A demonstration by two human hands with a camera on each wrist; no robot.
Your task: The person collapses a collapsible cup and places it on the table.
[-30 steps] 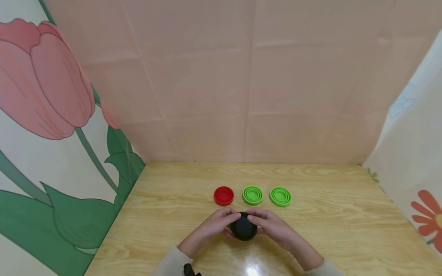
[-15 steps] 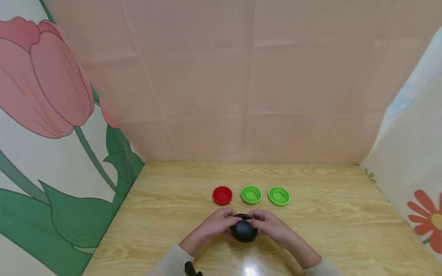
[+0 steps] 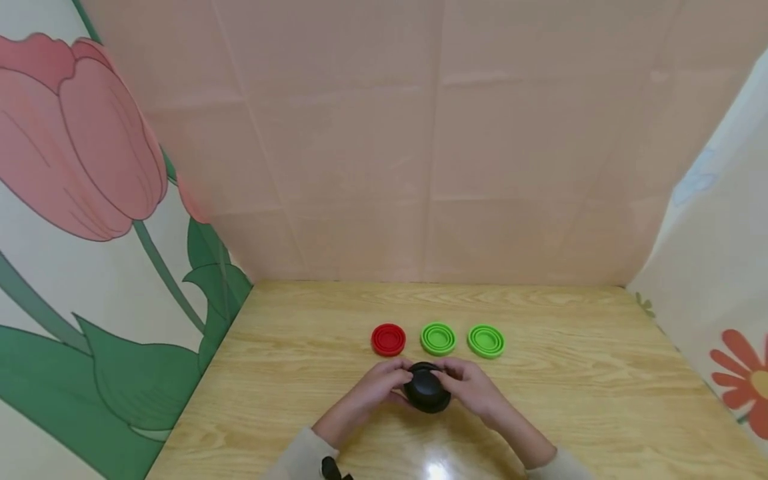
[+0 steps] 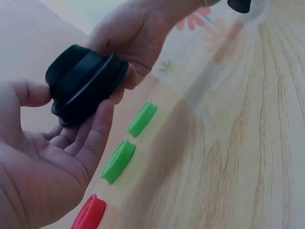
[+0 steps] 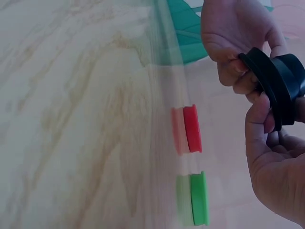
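A black collapsible cup (image 3: 427, 392), its stepped rings partly pulled out, is held above the table between both hands. My left hand (image 3: 379, 385) grips its left side, thumb on the raised part and fingers under the rim. From the right, my right hand (image 3: 471, 385) pinches it the same way. In the left wrist view the black cup (image 4: 86, 83) shows its narrower end up and its wide rim down. Beyond the hands, a red collapsed cup (image 3: 388, 340) and two green ones, a middle green cup (image 3: 438, 339) and a right green cup (image 3: 486, 341), lie flat in a row.
The wood-grain table (image 3: 288, 320) runs back to a pinkish sheet (image 3: 420, 167). Painted walls stand on both sides, with a tulip (image 3: 102, 147) at left and a red flower (image 3: 741, 373) at right. A small black object (image 3: 331, 468) sits by the left sleeve.
The black cup's middle has been pushed out, from a flat-looking disc to a raised dome with a ring showing behind it. Both hands have shifted slightly away from the body with it.
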